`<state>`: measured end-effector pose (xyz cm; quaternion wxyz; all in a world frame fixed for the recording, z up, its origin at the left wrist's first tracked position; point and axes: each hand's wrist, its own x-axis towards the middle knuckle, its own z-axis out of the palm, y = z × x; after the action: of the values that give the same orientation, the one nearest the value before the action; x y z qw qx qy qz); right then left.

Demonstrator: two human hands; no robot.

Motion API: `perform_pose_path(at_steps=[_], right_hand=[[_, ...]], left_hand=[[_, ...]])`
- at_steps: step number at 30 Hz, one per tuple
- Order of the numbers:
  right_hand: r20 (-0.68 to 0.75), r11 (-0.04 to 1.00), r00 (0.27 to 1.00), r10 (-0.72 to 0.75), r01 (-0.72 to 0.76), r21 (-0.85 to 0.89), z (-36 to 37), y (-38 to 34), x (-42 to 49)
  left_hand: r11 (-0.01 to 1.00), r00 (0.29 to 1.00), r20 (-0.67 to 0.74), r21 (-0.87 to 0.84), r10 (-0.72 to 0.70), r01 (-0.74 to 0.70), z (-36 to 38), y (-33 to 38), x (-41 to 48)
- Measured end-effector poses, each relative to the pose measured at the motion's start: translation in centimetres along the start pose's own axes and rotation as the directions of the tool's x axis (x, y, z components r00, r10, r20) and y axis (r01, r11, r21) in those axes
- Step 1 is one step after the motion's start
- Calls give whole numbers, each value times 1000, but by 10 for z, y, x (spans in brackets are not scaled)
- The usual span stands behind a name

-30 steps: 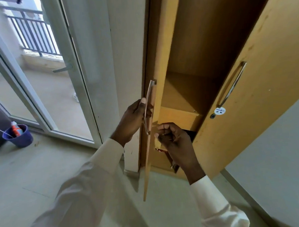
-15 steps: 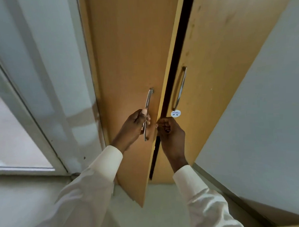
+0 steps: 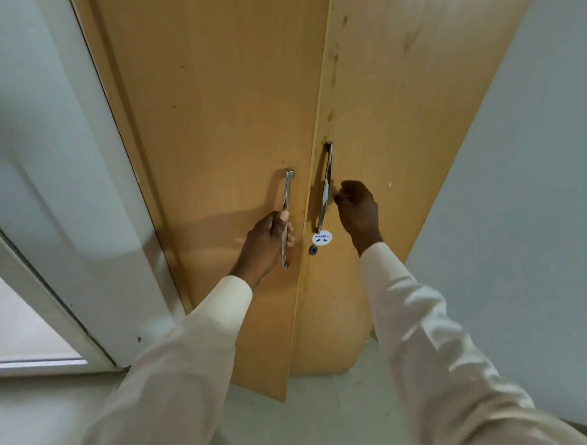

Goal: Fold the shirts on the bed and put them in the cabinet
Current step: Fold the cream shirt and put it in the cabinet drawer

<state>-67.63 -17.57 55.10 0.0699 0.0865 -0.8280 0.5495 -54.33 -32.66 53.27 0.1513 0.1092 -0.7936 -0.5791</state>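
Observation:
The wooden cabinet fills the view, and its left door (image 3: 214, 125) and right door (image 3: 397, 100) meet at the middle seam. The left door's lower corner still stands slightly out from the front. My left hand (image 3: 268, 243) grips the lower part of the left door's metal handle (image 3: 288, 192), thumb along the bar. My right hand (image 3: 357, 209) is curled against the right door, knuckles just right of the right handle (image 3: 326, 184), with nothing visibly in it. No shirts or bed are in view, and the inside of the cabinet is hidden.
A round white sticker (image 3: 322, 237) and a keyhole (image 3: 313, 250) sit below the right handle. A white door frame (image 3: 49, 199) stands to the left of the cabinet and a pale wall (image 3: 525, 178) to the right. Light floor (image 3: 327, 416) lies below.
Both doors swung inward until the gap closed and the shelves disappeared. My right hand moved from the door edge to beside the right handle. My left hand kept its hold on the left handle.

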Motion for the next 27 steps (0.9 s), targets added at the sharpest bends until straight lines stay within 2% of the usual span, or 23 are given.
perform_pose_path(at_steps=[2, 4, 10, 16, 20, 27], right_hand=[[149, 1000, 989, -5, 8, -24, 11, -4, 16], [205, 998, 978, -27, 38, -48, 20, -3, 21], [137, 977, 982, -134, 153, -147, 8, 18, 9], [194, 929, 933, -304, 335, -157, -24, 41, -11], [227, 929, 919, -321, 353, -114, -24, 44, -8], [274, 948, 927, -258, 297, -112, -14, 35, 9]], left_hand=[[1000, 1000, -20, 27, 10, -9, 3, -2, 3], [998, 998, -52, 49, 33, -30, 7, -3, 4], [983, 983, -141, 160, 116, -93, 17, -6, 6], [971, 975, -141, 189, 171, -143, 20, -12, 15], [973, 979, -121, 186, 162, -138, 22, -10, 30], [982, 983, -143, 167, 113, -88, 31, -8, 68]])
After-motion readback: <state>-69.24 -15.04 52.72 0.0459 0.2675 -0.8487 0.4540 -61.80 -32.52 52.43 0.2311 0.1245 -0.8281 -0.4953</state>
